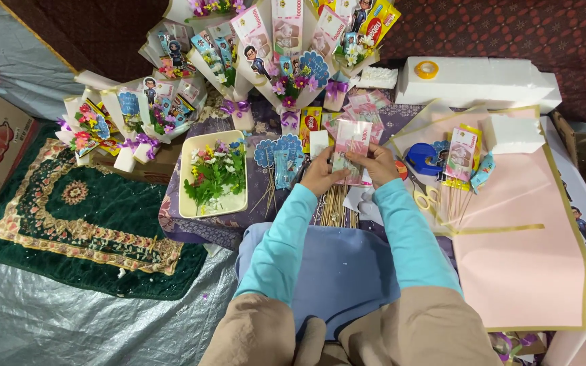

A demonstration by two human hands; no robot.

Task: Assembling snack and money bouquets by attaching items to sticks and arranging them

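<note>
Both my hands hold a pink banknote in clear wrap (351, 141) upright over the low table. My left hand (320, 174) grips its lower left side, and my right hand (378, 166) pinches its right edge. Both sleeves are turquoise. Thin wooden skewers (336, 205) lie just below my hands. More pink banknotes (363, 112) are spread behind the held one. Blue paper cutouts on sticks (278, 154) sit left of my left hand.
A cream tray (186, 184) of small artificial flowers sits at the left. Finished paper bouquets (276, 47) stand at the back. White foam blocks (476, 81), a blue tape dispenser (420, 157), yellow-handled scissors (426, 198) and pink wrapping paper (517, 237) lie to the right. A green rug (76, 217) covers the floor.
</note>
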